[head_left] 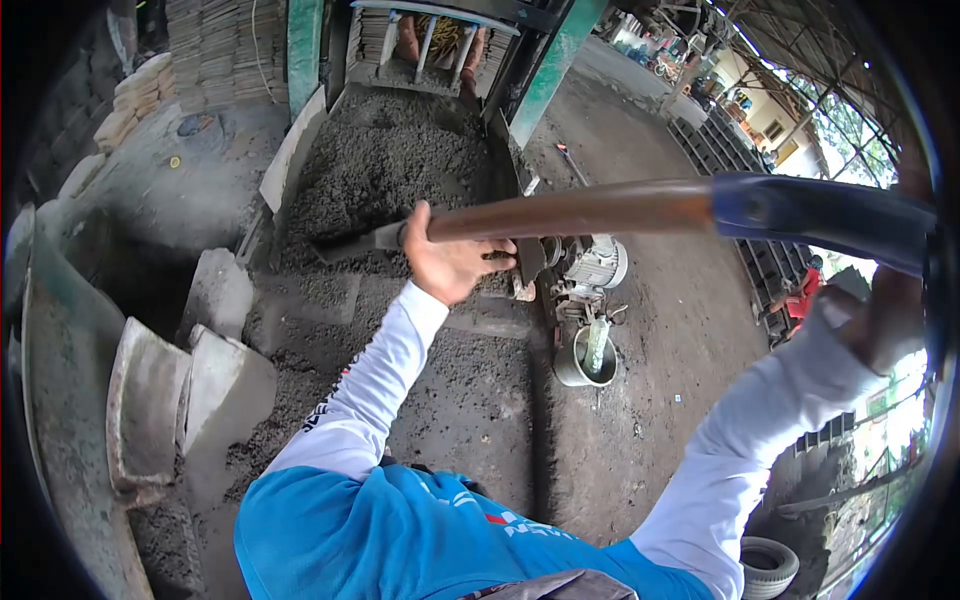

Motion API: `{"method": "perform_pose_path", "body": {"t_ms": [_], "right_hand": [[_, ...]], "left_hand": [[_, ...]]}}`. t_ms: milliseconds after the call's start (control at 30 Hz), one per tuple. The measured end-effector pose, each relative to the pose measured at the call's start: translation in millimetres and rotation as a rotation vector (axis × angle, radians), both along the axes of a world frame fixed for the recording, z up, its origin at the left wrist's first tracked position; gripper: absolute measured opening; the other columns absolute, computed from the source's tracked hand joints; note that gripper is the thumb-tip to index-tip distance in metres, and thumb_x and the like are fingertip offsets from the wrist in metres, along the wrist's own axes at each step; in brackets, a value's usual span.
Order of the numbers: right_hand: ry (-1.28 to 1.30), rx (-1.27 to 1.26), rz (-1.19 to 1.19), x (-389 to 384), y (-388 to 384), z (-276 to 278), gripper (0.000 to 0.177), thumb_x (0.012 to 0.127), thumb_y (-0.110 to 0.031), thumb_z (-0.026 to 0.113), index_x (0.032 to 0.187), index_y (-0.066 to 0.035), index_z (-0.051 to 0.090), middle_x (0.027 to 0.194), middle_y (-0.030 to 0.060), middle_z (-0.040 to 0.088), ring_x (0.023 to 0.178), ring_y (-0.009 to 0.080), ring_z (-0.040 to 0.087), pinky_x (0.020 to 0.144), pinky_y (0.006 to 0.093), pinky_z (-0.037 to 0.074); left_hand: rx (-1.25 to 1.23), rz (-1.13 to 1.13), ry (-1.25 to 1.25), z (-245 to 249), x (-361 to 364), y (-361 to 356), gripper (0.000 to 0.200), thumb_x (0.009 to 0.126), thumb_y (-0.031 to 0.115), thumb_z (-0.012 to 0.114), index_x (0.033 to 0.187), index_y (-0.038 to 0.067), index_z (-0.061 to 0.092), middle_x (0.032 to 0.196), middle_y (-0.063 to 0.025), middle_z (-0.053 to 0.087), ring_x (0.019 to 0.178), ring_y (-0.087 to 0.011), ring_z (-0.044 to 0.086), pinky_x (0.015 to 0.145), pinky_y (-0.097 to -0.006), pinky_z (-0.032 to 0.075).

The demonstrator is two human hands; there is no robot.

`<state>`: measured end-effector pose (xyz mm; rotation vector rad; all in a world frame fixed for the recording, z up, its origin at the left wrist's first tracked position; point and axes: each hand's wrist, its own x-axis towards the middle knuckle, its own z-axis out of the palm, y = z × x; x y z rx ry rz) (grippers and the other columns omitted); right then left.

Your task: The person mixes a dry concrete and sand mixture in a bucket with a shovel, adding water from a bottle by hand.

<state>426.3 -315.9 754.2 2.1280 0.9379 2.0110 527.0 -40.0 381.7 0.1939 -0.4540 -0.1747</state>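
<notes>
hands (pixel 455 265) (pixel 888 320) well apart on shovel (pixel 570 212), apparently

Smooth brown wood handle (pixel 590 210); rough grey mix (pixel 390 150).

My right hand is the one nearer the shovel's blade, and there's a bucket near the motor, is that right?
Not quite: your left hand is the one nearer the blade of the shovel, as the head view shows. The bucket is indeed near the motor.
</notes>
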Motion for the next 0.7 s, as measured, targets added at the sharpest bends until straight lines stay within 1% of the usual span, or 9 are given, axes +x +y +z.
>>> {"method": "perform_pose_path", "body": {"t_ms": [133,200,233,267,333,467,533,600,700], "right_hand": [[0.078,0.043,0.017,18.5,8.2,-60.5,0.018,0.087,-0.022,0.067,0.089,-0.004,0.069,0.079,0.0047,0.067,0.071,0.012,0.062,0.066,0.0264,0.049],[0.279,0.291,0.118,13.9,7.7,-108.2,0.006,0.078,-0.003,0.069,0.083,-0.005,0.068,0.08,0.0074,0.068,0.074,0.0188,0.067,0.068,0.0271,0.051],[0.269,0.3,0.047,17.5,-2.7,-132.7,0.005,0.084,-0.011,0.067,0.083,-0.007,0.066,0.075,0.0058,0.068,0.068,0.0161,0.064,0.066,0.0283,0.05],[0.359,0.374,0.055,12.2,-3.9,-158.6,0.009,0.073,0.002,0.064,0.08,-0.004,0.063,0.078,0.0089,0.067,0.075,0.021,0.068,0.069,0.0295,0.051],[0.504,0.589,0.014,4.4,-9.3,-221.6,0.016,0.071,0.003,0.063,0.086,-0.002,0.061,0.076,0.0124,0.067,0.073,0.0214,0.068,0.069,0.0314,0.052],[0.602,0.96,-0.004,-16.5,-15.7,-327.6,0.011,0.076,-0.001,0.066,0.082,0.0,0.058,0.071,0.0096,0.065,0.064,0.0143,0.061,0.062,0.0283,0.049],[0.705,1.03,-0.109,-12.7,-38.0,-384.5,0.011,0.077,-0.003,0.066,0.082,0.0,0.057,0.071,0.0093,0.064,0.062,0.014,0.058,0.061,0.0284,0.048],[1.032,1.326,-0.019,-14.6,-70.8,-439.5,0.014,0.078,-0.007,0.066,0.069,-0.002,0.057,0.057,0.0064,0.056,0.048,0.0133,0.051,0.047,0.0296,0.042],[1.191,1.699,0.03,-27.6,-130.0,-501.1,0.013,0.077,-0.008,0.068,0.067,-0.002,0.062,0.054,0.0038,0.054,0.041,0.0129,0.048,0.037,0.0298,0.036]], "left_hand": [[0.174,-0.031,0.203,-18.0,45.9,25.6,0.087,0.077,0.075,0.043,0.114,-0.002,0.06,0.106,-0.0215,0.062,0.092,-0.0343,0.06,0.081,-0.0526,0.043],[0.173,0.034,0.395,-21.2,64.0,24.0,0.075,0.075,0.07,0.05,0.101,0.0,0.062,0.106,-0.02,0.063,0.098,-0.0354,0.057,0.087,-0.0562,0.038],[0.136,-0.023,0.411,-29.7,75.4,30.3,0.067,0.076,0.065,0.053,0.096,0.001,0.063,0.105,-0.0189,0.062,0.1,-0.036,0.055,0.088,-0.0578,0.037],[0.102,-0.079,0.428,-45.4,89.6,40.5,0.06,0.077,0.06,0.056,0.09,0.002,0.063,0.103,-0.0178,0.061,0.102,-0.0365,0.053,0.089,-0.0594,0.037],[0.161,-0.059,0.623,-67.1,117.4,54.2,0.05,0.075,0.053,0.061,0.085,0.004,0.062,0.094,-0.0139,0.06,0.098,-0.0356,0.054,0.09,-0.06,0.036],[0.154,-0.03,0.726,-95.8,160.8,52.4,0.034,0.075,0.038,0.068,0.075,0.008,0.054,0.085,-0.0108,0.057,0.084,-0.0332,0.056,0.086,-0.0546,0.04],[0.155,0.123,0.69,-113.4,184.4,38.6,0.022,0.08,0.019,0.068,0.083,0.008,0.049,0.076,-0.0069,0.051,0.07,-0.025,0.053,0.074,-0.0443,0.047],[0.282,0.186,0.765,-92.4,157.4,8.5,0.022,0.081,0.015,0.068,0.088,0.009,0.048,0.072,-0.004,0.045,0.065,-0.0225,0.047,0.066,-0.0416,0.046],[0.285,0.133,0.653,-61.9,68.4,-31.6,0.023,0.083,0.02,0.07,0.089,0.011,0.049,0.073,-0.0049,0.048,0.067,-0.0232,0.051,0.067,-0.0458,0.049]]}}
